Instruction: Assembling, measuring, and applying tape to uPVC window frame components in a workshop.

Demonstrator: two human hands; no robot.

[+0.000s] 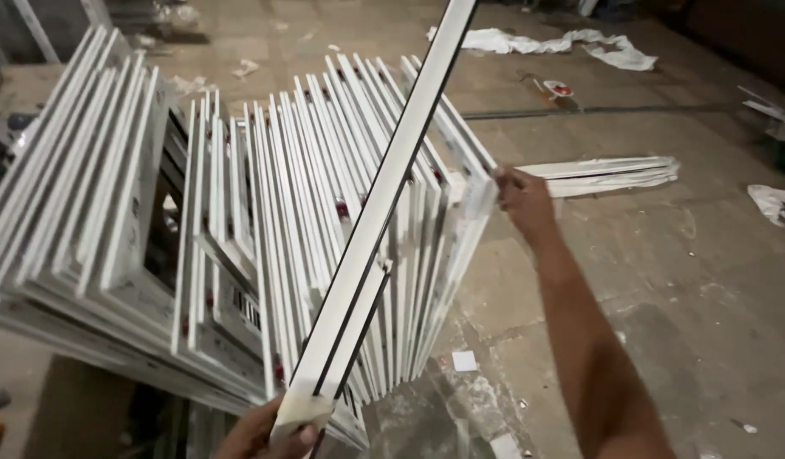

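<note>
My left hand [261, 435] at the bottom edge grips the taped lower end of a bundle of long white strips with black seams [384, 200]; the bundle rises diagonally to the top of the view. My right hand [520, 200] reaches out and pinches a bit of clear wrapping [479, 194] on the corner of the rightmost white frame. Several white plastic window frames [307, 212] stand on edge, leaning in a fanned row beneath the bundle.
A second stack of white frames [70, 187] leans at the left. More white strips [605, 174] lie on the concrete floor beyond my right hand. Torn white wrapping [571, 42] and paper scraps [465, 361] litter the floor.
</note>
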